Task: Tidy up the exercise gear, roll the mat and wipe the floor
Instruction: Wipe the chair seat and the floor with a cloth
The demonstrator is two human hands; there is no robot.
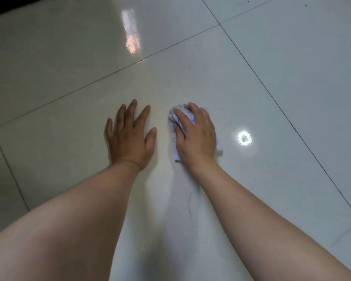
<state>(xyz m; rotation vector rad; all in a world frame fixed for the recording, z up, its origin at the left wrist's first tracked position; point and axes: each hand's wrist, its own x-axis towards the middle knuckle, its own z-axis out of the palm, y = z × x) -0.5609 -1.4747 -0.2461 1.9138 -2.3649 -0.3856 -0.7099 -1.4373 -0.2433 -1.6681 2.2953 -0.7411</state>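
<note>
Two glints on tiles around cloth

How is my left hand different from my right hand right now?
The left hand lies bare on the floor; the right hand presses a white cloth. The left hand's fingers are straight and spread; the right hand's bend over the cloth. Both are palm-down on the floor.

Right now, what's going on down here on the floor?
A person is leaning over a glossy tiled floor and wiping it. Their right hand holds a bunched white cloth down against the tile, fingers curled over it. Their left hand lies flat on the floor beside it, fingers spread, holding nothing.
</note>
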